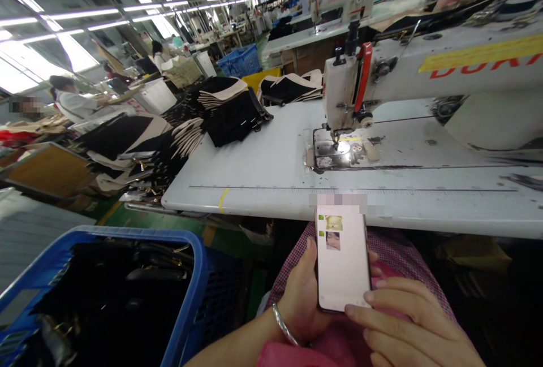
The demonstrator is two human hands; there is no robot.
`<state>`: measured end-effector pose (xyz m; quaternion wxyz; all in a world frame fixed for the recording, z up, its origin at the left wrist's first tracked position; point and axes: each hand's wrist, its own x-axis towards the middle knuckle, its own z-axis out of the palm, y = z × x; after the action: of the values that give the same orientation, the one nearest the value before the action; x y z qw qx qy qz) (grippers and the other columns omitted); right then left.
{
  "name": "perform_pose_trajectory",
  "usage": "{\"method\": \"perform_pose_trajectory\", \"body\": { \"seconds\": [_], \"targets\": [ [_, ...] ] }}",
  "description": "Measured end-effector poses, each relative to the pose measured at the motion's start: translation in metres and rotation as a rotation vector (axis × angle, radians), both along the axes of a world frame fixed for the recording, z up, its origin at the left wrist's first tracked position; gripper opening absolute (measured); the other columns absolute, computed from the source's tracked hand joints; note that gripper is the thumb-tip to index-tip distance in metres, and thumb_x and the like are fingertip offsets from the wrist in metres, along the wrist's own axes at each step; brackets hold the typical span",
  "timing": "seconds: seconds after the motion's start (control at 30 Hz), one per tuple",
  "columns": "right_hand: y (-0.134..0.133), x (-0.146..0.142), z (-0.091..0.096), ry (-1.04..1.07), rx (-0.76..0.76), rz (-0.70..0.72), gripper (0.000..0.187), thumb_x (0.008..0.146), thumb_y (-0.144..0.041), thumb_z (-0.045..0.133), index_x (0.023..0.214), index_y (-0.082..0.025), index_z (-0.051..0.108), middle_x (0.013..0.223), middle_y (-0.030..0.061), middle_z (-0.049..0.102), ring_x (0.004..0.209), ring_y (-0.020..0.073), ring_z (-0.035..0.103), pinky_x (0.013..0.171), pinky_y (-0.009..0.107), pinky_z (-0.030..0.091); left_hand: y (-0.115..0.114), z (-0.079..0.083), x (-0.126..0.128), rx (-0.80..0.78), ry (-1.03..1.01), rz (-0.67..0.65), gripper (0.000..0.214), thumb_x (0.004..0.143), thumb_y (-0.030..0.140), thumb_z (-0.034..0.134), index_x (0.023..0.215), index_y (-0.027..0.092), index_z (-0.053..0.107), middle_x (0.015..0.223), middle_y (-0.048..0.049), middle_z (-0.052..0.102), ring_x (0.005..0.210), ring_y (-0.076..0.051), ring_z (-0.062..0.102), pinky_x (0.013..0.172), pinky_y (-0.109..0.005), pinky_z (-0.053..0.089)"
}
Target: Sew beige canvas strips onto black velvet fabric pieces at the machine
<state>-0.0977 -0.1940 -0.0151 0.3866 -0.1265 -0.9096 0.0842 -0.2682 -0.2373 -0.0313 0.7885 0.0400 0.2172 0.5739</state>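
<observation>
My left hand (299, 299), a silver bangle on its wrist, grips a phone (343, 262) from the left edge, thumb along the side. The lit phone screen shows a chat with two small pictures. My right hand (407, 322) lies at the phone's lower right corner, fingers curled against its bottom edge and its right side. Both hands rest over my lap, which is covered in pink checked cloth, just below the front edge of the white sewing table (263, 175).
A white industrial sewing machine (424, 67) stands on the table at right. Stacks of black and beige bag parts (229, 109) lie at the table's far left. A blue plastic crate (186, 276) with dark items sits at lower left. Other workers sit far left.
</observation>
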Motion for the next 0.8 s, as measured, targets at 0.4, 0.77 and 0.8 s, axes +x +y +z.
{"method": "perform_pose_trajectory", "body": {
  "seconds": [0.4,0.77,0.8],
  "targets": [
    [-0.003,0.007,-0.011,0.004,0.027,0.053,0.004,0.084,-0.025,0.064,0.085,-0.026,0.068,0.095,-0.001,0.072,0.095,0.0164,0.066,0.093,0.034,0.052,0.002,0.003,0.001,-0.001,0.03,-0.007,0.089,0.092,0.066,0.012,0.123,-0.003,0.059,0.122,-0.0247,0.059,0.103,-0.028,0.06,0.094,-0.038,0.04],
    [-0.004,0.0,-0.007,0.064,0.035,0.005,0.009,0.086,-0.021,0.06,0.082,-0.024,0.067,0.09,-0.0002,0.073,0.092,0.0148,0.066,0.092,0.032,0.052,0.003,0.0,0.001,0.004,0.015,-0.01,0.087,0.093,0.066,0.013,0.127,-0.002,0.056,0.125,-0.0244,0.058,0.105,-0.028,0.059,0.093,-0.037,0.041],
    [-0.005,0.001,-0.011,0.078,0.022,-0.005,0.009,0.086,-0.021,0.06,0.083,-0.024,0.067,0.09,-0.0001,0.073,0.092,0.015,0.066,0.093,0.033,0.051,0.003,0.0,0.001,0.001,0.014,-0.013,0.087,0.093,0.066,0.013,0.127,-0.002,0.056,0.125,-0.0243,0.057,0.105,-0.028,0.059,0.093,-0.037,0.041]
  ]
}}
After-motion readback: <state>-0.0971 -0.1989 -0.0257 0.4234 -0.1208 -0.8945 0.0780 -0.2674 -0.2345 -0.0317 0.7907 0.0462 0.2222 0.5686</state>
